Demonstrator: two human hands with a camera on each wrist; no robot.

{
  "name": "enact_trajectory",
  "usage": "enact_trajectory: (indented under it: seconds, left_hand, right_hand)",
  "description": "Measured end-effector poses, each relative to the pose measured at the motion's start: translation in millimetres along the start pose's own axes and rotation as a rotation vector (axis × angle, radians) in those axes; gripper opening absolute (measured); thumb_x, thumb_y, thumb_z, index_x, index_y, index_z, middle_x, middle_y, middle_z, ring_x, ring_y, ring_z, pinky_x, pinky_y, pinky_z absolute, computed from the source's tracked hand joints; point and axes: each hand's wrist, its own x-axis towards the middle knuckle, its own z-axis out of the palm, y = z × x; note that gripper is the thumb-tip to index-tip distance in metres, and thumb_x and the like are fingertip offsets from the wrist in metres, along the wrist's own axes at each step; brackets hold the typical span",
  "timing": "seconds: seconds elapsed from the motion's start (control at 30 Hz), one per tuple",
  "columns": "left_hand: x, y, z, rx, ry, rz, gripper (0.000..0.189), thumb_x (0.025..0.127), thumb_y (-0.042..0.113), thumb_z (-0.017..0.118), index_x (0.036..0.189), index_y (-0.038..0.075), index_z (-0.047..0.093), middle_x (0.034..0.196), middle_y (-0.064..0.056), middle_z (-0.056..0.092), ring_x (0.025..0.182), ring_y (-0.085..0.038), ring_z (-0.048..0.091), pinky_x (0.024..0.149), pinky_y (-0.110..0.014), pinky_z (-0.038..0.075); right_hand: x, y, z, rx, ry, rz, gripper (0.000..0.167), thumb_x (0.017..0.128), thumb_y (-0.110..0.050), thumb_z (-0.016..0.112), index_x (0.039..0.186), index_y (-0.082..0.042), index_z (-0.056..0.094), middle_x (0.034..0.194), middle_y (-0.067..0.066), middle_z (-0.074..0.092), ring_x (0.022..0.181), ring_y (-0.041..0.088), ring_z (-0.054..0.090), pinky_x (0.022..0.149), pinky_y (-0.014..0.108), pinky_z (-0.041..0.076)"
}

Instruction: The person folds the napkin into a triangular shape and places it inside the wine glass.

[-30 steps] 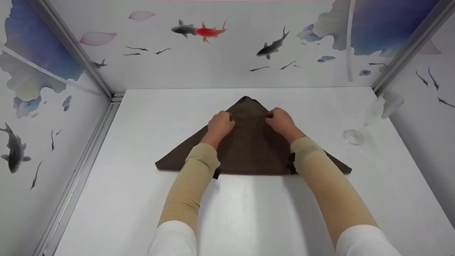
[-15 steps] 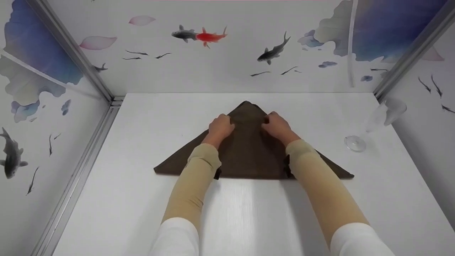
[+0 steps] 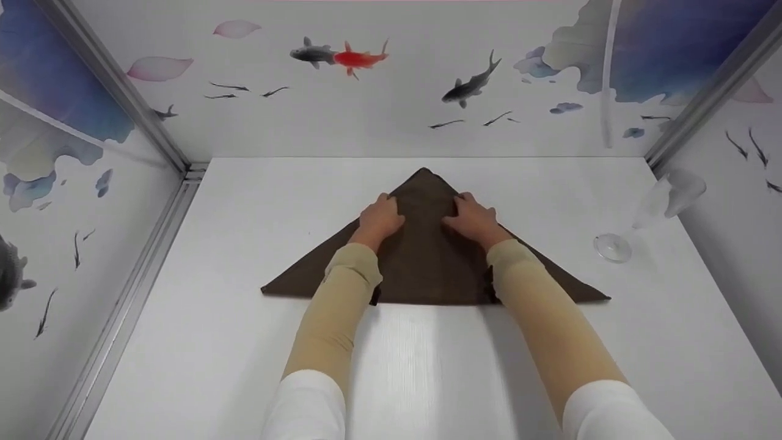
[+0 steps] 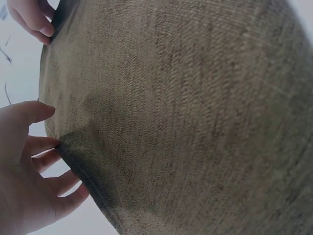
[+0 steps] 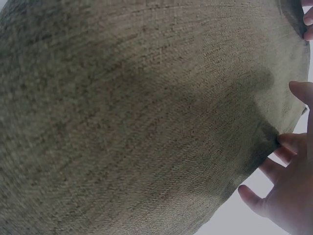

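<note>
A brown cloth [image 3: 421, 263] lies on the white table as a triangle, its tip pointing away from me and its long edge towards me. At its left slanting edge is my left hand [image 3: 380, 219]; in the left wrist view its fingertips [image 4: 57, 143] touch the edge from outside, thumb apart from them over the cloth. My right hand [image 3: 473, 219] mirrors it at the right slanting edge. Seen from the right wrist, the index fingertip [image 5: 281, 139] meets the edge while the other fingers spread beyond it and the thumb stays apart.
A clear stemmed glass [image 3: 669, 195] stands at the back right of the table [image 3: 232, 201], its round foot [image 3: 613, 247] flat on the surface. Walls printed with fish enclose the back and both sides, with a metal frame rail [image 3: 153, 244] along the left.
My right hand has loosened from a pinch, its fingers spreading, and has shifted slightly left. My left fingers have also relaxed a little. The cloth keeps its triangle shape.
</note>
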Motion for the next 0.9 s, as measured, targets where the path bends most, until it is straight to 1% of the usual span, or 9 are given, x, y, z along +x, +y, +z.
enact_trajectory:
  seconds: [0.17, 0.3, 0.47, 0.6, 0.73, 0.9]
  left_hand:
    - [1.7, -0.2, 1.1, 0.055, 0.007, 0.011, 0.057, 0.101, 0.028, 0.05, 0.148, 0.0, 0.036, 0.149, -0.014, 0.036, 0.124, -0.034, 0.05, 0.102, -0.045, 0.04]
    - [0.0, 0.4, -2.9, 0.034, 0.011, 0.014, 0.059, 0.1, 0.027, 0.051, 0.15, 0.001, 0.032, 0.152, -0.014, 0.032, 0.127, -0.031, 0.048, 0.105, -0.043, 0.038]
    - [-1.7, 0.3, -6.2, -0.002, 0.019, 0.01, 0.06, 0.1, 0.025, 0.051, 0.151, 0.001, 0.031, 0.152, -0.013, 0.031, 0.128, -0.028, 0.046, 0.106, -0.04, 0.037]
    - [-1.7, -0.7, -3.2, -0.008, 0.01, 0.007, 0.06, 0.1, 0.025, 0.051, 0.151, 0.001, 0.03, 0.152, -0.013, 0.03, 0.129, -0.028, 0.046, 0.106, -0.039, 0.037]
    - [0.3, -1.0, 1.5, -0.006, 0.002, 0.001, 0.062, 0.1, 0.027, 0.052, 0.151, 0.0, 0.029, 0.153, -0.014, 0.029, 0.13, -0.031, 0.044, 0.106, -0.043, 0.036]
    - [3.5, -0.7, 7.2, 0.033, -0.006, -0.026, 0.063, 0.1, 0.03, 0.053, 0.151, 0.002, 0.03, 0.154, -0.013, 0.029, 0.133, -0.034, 0.04, 0.105, -0.047, 0.036]
  right_hand:
    - [1.0, -1, -1, -0.028, 0.01, 0.006, 0.078, 0.094, -0.047, 0.049, 0.153, -0.002, 0.025, 0.155, 0.018, 0.023, 0.136, 0.038, 0.035, 0.104, 0.068, 0.017]
    - [0.1, -1, -3, -0.02, 0.02, 0.0, 0.077, 0.095, -0.046, 0.049, 0.153, -0.002, 0.024, 0.155, 0.018, 0.022, 0.137, 0.038, 0.034, 0.105, 0.068, 0.016]
    - [-0.8, 0, -5, -0.004, 0.033, -0.018, 0.076, 0.096, -0.045, 0.049, 0.153, -0.002, 0.024, 0.156, 0.017, 0.021, 0.137, 0.038, 0.034, 0.105, 0.067, 0.017]
    - [-1.5, 0, -2, -0.004, 0.03, -0.017, 0.076, 0.096, -0.045, 0.049, 0.154, -0.002, 0.023, 0.157, 0.016, 0.021, 0.138, 0.038, 0.032, 0.105, 0.067, 0.017]
    - [-1.5, -1, 4, -0.027, 0.049, -0.001, 0.076, 0.096, -0.047, 0.049, 0.153, -0.002, 0.025, 0.156, 0.017, 0.023, 0.138, 0.039, 0.032, 0.104, 0.066, 0.021]
    - [-0.1, -4, 10, -0.071, 0.072, 0.026, 0.075, 0.097, -0.049, 0.048, 0.152, -0.001, 0.029, 0.155, 0.017, 0.027, 0.138, 0.038, 0.031, 0.104, 0.066, 0.021]
